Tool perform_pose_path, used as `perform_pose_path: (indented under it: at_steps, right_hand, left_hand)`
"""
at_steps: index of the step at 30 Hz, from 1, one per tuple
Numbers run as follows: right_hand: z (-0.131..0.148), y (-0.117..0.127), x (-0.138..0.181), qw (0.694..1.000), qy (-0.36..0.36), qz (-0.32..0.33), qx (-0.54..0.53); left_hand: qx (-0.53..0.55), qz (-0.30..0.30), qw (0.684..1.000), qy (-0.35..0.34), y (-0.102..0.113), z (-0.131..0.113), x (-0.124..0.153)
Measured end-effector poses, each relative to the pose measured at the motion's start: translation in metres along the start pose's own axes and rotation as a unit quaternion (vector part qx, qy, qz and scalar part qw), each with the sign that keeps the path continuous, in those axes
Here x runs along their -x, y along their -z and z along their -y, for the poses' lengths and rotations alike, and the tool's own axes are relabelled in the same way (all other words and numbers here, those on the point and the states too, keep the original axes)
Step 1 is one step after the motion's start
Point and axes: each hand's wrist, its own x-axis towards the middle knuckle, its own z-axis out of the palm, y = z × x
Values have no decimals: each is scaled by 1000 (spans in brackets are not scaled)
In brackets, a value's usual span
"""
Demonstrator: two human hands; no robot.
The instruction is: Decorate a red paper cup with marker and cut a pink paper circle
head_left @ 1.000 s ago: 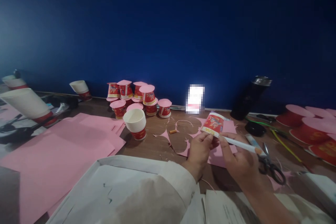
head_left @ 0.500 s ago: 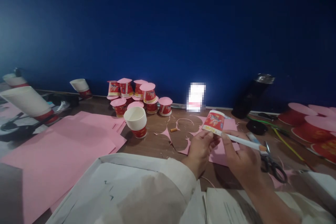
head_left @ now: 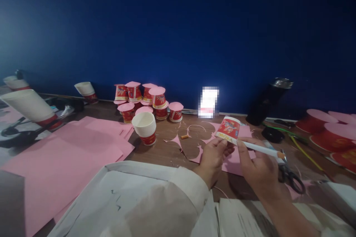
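Note:
My left hand (head_left: pixel 213 157) grips a small red paper cup (head_left: pixel 229 129) by its rim, upside down over a pink paper sheet with cut-outs (head_left: pixel 239 155). My right hand (head_left: pixel 257 170) holds a white pencil (head_left: pixel 260 149) whose tip rests at the cup's rim. Black-handled scissors (head_left: pixel 290 176) lie just right of my right hand. An open white-and-red cup (head_left: pixel 145 127) stands left of centre. Behind it sits a cluster of red cups capped with pink paper discs (head_left: pixel 147 100).
Large pink sheets (head_left: pixel 63 155) cover the left of the wooden table. A dark flask (head_left: pixel 267 102) leans at the back right, near pink-capped red bowls (head_left: pixel 328 129). White papers (head_left: pixel 133 200) lie at the front edge. Tilted cups (head_left: pixel 27 105) sit far left.
Both hands with the cup and pencil have shifted slightly right and up in view; the grip looks the same.

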Motion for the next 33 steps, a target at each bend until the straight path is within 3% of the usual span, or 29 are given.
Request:
perform_pose_path:
  at_steps: [14,22,30,33]
  right_hand:
    - [-4,-3,2,1000,9,-4,9]
    - [-5,1,4,997,-71,-16,25]
    - [-5,-3,4,1000,1,3,-4]
    - [-6,-3,4,1000,-8,1,4]
  left_hand:
    - [-9,15,1000,-1,1,0,1]
    - [8,-12,1000,12,-1,-2,1]
    - [21,-5,1000,7,-4,-4,2]
    - [16,-5,1000,6,-3,-2,1]
